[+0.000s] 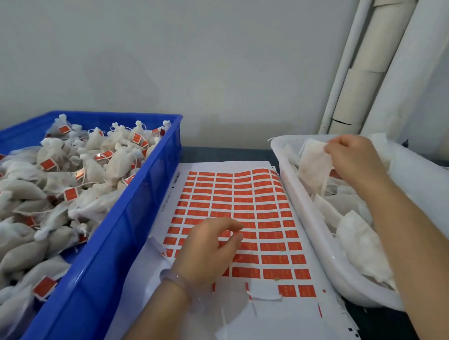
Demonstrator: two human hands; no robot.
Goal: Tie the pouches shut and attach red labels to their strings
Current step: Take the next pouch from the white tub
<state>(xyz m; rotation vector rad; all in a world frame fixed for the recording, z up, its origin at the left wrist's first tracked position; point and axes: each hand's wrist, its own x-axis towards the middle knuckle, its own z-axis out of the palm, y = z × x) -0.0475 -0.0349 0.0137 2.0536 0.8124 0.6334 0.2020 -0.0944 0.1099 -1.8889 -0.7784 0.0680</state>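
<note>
Table (217,152): crate (133,216) heaped with labelled pouches (98,171), more in tray (309,217); my right hand (355,160) pinches an untied pouch (313,164), left hand (208,249) relaxed, empty

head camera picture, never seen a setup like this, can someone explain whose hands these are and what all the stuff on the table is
There is no machine here: a person wears one camera on the head, looking forward and down, so both bare arms are their own. The left hand hovers with loosely curled fingers over a white paper sheet of red rectangular labels, apparently holding nothing. The right hand pinches a flat white fabric pouch above a white plastic tray that holds more untied white pouches. On the left stands a blue plastic crate heaped with tied white pouches, red labels on their strings.
</note>
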